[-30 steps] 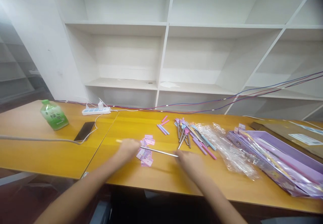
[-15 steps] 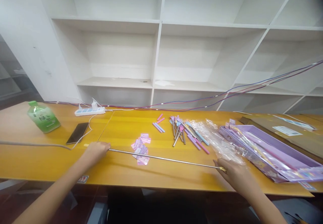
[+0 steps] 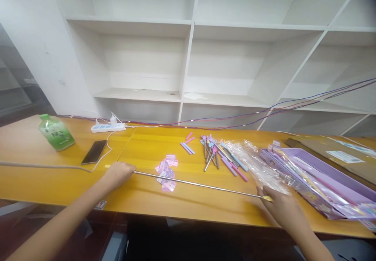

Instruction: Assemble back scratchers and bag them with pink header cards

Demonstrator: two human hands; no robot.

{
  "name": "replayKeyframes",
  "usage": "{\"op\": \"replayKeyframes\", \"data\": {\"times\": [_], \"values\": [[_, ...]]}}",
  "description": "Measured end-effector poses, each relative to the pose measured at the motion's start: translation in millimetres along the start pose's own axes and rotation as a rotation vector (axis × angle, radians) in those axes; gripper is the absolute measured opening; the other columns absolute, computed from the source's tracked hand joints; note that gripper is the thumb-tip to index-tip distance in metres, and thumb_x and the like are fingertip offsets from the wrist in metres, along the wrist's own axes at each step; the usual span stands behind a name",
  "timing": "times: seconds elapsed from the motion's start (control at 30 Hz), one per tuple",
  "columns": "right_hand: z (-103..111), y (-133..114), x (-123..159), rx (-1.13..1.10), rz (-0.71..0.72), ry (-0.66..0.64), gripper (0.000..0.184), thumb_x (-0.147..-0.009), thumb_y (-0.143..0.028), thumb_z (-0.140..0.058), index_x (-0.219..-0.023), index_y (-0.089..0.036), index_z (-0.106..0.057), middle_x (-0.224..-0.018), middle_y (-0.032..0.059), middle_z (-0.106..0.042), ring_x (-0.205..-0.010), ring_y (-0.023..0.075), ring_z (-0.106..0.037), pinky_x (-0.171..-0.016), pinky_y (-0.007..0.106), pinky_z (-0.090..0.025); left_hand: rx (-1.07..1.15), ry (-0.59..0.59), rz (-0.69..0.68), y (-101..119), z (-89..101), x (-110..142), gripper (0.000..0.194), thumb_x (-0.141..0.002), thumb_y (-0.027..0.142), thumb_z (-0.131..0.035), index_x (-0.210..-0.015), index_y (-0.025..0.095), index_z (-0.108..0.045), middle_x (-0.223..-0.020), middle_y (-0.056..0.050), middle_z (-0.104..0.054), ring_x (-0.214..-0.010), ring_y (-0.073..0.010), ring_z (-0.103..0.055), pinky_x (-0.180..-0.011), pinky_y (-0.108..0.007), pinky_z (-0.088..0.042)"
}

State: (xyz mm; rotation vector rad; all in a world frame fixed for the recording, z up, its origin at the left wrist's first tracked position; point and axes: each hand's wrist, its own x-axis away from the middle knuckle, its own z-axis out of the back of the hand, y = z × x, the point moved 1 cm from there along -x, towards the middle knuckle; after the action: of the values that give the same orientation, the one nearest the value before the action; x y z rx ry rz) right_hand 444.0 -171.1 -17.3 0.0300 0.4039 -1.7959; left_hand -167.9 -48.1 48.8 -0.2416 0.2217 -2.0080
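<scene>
A long thin metal telescopic rod (image 3: 199,183) stretches low over the yellow wooden table (image 3: 190,204), fully drawn out. My left hand (image 3: 119,173) is closed round its yellow handle end at the left. My right hand (image 3: 279,207) pinches the yellow tip at the right, near the table's front edge. Under the rod lies a small heap of pink and purple tags (image 3: 167,169). Behind it lies a pile of collapsed rods with pastel handles and hand-shaped heads (image 3: 219,154).
Crinkled clear plastic bags (image 3: 258,163) and a purple box (image 3: 326,178) lie at the right. A green bottle (image 3: 55,133), a phone (image 3: 94,152) on a cable and a white power strip (image 3: 108,127) are at the left. White shelving (image 3: 188,57) stands behind.
My hands have pulled apart, left going left and right going right, and the rod has lengthened from a short span to nearly half the table's width.
</scene>
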Motion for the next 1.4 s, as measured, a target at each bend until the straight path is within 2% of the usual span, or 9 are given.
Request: {"op": "replayKeyframes", "data": {"times": [0.17, 0.27, 0.37, 0.47, 0.53, 0.63, 0.93, 1.3, 1.4], "values": [[-6, -4, -7, -0.028, -0.043, 0.016, 0.047, -0.095, -0.061, -0.041, -0.066, -0.026, -0.053, -0.064, 0.0071, -0.064, -0.064, 0.0255, -0.06, -0.061, 0.032, -0.038, -0.008, 0.064, 0.046, 4, -3.5, 5, 0.028, -0.101, 0.02, -0.039, -0.101, 0.022, -0.067, -0.077, -0.011, -0.074, -0.067, -0.0271, -0.07, -0.062, -0.032, -0.041], [-10, -28, -13, -0.026, -0.065, 0.012, 0.037, -0.098, -0.047, -0.046, -0.069, -0.025, -0.054, -0.07, 0.0069, -0.067, -0.069, 0.0249, -0.063, -0.063, 0.032, -0.039, 0.021, 0.101, 0.087, 16, 2.8, 6, 0.026, -0.102, 0.023, -0.04, -0.104, 0.021, -0.065, -0.072, -0.009, -0.071, -0.066, -0.0257, -0.068, -0.063, -0.032, -0.041], [-21, -93, -14, -0.045, -0.022, -0.002, 0.017, -0.094, -0.026, -0.053, -0.084, -0.023, -0.066, -0.087, 0.0082, -0.075, -0.082, 0.0246, -0.068, -0.071, 0.031, -0.04, 0.057, 0.081, 0.065, 55, 15.2, -5, 0.031, -0.101, 0.015, -0.038, -0.115, 0.018, -0.065, -0.079, -0.013, -0.074, -0.072, -0.0301, -0.072, -0.064, -0.035, -0.043], [-45, -186, -2, -0.093, 0.128, -0.103, 0.022, -0.092, -0.011, -0.05, -0.09, -0.019, -0.07, -0.093, 0.0073, -0.077, -0.088, 0.0216, -0.07, -0.074, 0.028, -0.039, 0.121, 0.044, -0.026, 120, 20.4, -23, 0.044, -0.099, 0.007, -0.035, -0.132, 0.016, -0.061, -0.086, -0.016, -0.076, -0.078, -0.0317, -0.075, -0.065, -0.036, -0.047], [-61, -239, 11, -0.113, 0.215, -0.147, 0.02, -0.092, -0.011, -0.054, -0.092, -0.02, -0.072, -0.094, 0.0049, -0.078, -0.085, 0.0186, -0.07, -0.071, 0.026, -0.037, 0.17, -0.004, -0.099, 161, 16.1, -33, 0.036, -0.1, 0.011, -0.041, -0.126, 0.017, -0.064, -0.087, -0.014, -0.077, -0.079, -0.0311, -0.076, -0.066, -0.036, -0.05], [-75, -279, 28, -0.093, 0.297, -0.216, 0.016, -0.093, -0.012, -0.058, -0.096, -0.019, -0.071, -0.096, 0.0075, -0.078, -0.082, 0.0187, -0.07, -0.067, 0.027, -0.033, 0.259, -0.012, -0.137, 197, 5.3, -39, 0.035, -0.1, 0.01, -0.039, -0.124, 0.015, -0.064, -0.092, -0.016, -0.077, -0.086, -0.0328, -0.077, -0.072, -0.039, -0.055], [-64, -259, 22, -0.162, 0.255, -0.196, 0.019, -0.1, -0.021, -0.054, -0.087, -0.021, -0.068, -0.091, 0.0038, -0.077, -0.08, 0.0168, -0.068, -0.065, 0.029, -0.028, 0.28, 0.138, -0.23, 186, 5.2, -25, 0.026, -0.107, 0.025, -0.04, -0.111, 0.017, -0.064, -0.103, -0.014, -0.074, -0.095, -0.028, -0.073, -0.082, -0.037, -0.056], [-57, -260, 22, -0.099, 0.339, -0.252, 0.025, -0.104, -0.028, -0.051, -0.09, -0.021, -0.071, -0.092, 0.0059, -0.079, -0.081, 0.0188, -0.071, -0.064, 0.029, -0.028, 0.239, 0.115, -0.373, 159, 0.3, -21, 0.037, -0.111, 0.041, -0.034, -0.116, 0.021, -0.064, -0.096, -0.009, -0.077, -0.082, -0.0254, -0.073, -0.069, -0.031, -0.049], [-49, -244, 20, -0.052, 0.371, -0.296, 0.03, -0.106, -0.031, -0.046, -0.091, -0.02, -0.07, -0.092, 0.0081, -0.079, -0.082, 0.0212, -0.072, -0.065, 0.029, -0.031, 0.216, 0.105, -0.401, 136, 0.4, -20, 0.038, -0.111, 0.043, -0.035, -0.113, 0.021, -0.067, -0.093, -0.009, -0.077, -0.075, -0.0228, -0.071, -0.065, -0.028, -0.046]]}}
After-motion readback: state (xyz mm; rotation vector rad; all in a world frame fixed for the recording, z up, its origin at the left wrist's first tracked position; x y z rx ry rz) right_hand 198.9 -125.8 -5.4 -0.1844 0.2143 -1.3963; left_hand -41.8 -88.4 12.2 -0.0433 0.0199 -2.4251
